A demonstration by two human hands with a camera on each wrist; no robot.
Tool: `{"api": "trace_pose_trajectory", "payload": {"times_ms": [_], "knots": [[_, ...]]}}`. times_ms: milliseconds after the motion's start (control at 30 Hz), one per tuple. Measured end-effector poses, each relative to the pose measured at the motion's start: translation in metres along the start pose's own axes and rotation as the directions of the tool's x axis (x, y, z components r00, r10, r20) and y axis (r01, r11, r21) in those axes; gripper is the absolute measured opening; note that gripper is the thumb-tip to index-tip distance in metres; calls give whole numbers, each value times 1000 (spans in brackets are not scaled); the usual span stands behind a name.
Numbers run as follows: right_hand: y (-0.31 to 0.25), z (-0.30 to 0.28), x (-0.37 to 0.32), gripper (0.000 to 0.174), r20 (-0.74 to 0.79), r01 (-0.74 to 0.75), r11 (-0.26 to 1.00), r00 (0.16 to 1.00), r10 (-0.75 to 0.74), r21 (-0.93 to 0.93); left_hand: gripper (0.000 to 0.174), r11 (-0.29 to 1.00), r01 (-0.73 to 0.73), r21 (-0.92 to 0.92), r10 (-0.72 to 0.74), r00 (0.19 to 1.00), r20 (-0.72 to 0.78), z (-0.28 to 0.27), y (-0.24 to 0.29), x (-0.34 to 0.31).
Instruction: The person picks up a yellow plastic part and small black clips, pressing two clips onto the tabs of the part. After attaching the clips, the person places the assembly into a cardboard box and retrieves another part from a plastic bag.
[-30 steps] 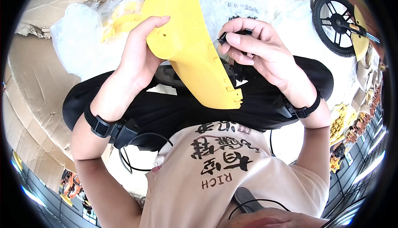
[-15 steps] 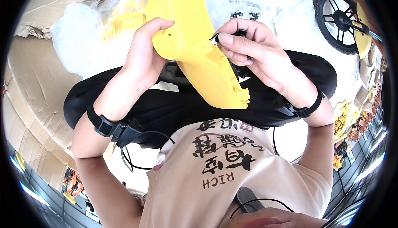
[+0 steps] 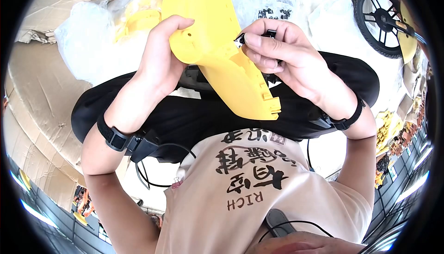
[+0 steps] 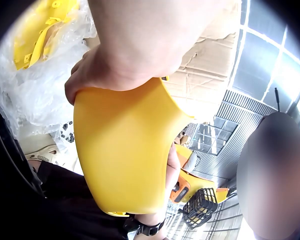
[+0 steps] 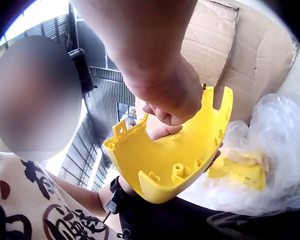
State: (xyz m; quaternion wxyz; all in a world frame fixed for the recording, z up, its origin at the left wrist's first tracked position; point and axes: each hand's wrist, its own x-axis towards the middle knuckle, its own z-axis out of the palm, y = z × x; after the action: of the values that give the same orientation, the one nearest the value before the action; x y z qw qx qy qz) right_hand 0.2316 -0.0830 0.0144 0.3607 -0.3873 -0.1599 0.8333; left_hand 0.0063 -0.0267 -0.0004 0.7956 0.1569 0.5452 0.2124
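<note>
The right hand's fingertips [image 3: 252, 41] pinched a small black part [image 3: 240, 40] against the right edge of the yellow panel [image 3: 217, 46]; the other fingers of the right hand [image 3: 286, 64] curled close together behind it. The left hand [image 3: 159, 69] gripped the panel's left side, thumb [image 3: 178, 23] lying across its face, fingers wrapped behind.

The panel was held up between the hands, above the lap. The left wrist view showed only its smooth outer skin [image 4: 125, 150]; the right wrist view showed the hollow inside [image 5: 185, 150] with its posts and tabs, but the black part was hidden there by the hand [image 5: 170, 95].

Farther off lay a clear plastic bag [image 3: 88, 46] of yellow pieces on cardboard [image 3: 37, 97]; a black wheel [image 3: 377, 20] stood far right.
</note>
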Motion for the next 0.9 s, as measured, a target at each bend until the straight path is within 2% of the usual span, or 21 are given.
{"api": "trace_pose_trajectory", "payload": {"times_ms": [367,433,667,733,767,833,900], "knots": [[1,2,0,16,1,2,1000,1000,-2,30,38,1000,5,-2,-5,1000,-12,-2,-1,2],[2,4,-1,16,-9,-1,999,1000,1,-38,38,1000,3,-5,-3,1000,-10,-2,-1,1],[3,9,-1,17,-20,-12,1000,1000,12,17,35,1000,-21,7,21,1000,-16,-1,-2,1],[3,11,-1,17,-89,-8,972,996,-13,-233,37,999,-23,29,24,1000,-13,0,-2,0],[4,10,-1,17,-91,-8,973,996,-14,-232,39,998,-28,49,29,1000,-10,1,-2,0],[5,6,2,18,-2,160,847,982,-187,-507,36,999,-22,29,23,1000,-21,4,-1,-2],[-5,4,-1,19,21,148,825,986,-163,-545,34,1000,-16,9,16,999,-35,4,-1,-3]]}}
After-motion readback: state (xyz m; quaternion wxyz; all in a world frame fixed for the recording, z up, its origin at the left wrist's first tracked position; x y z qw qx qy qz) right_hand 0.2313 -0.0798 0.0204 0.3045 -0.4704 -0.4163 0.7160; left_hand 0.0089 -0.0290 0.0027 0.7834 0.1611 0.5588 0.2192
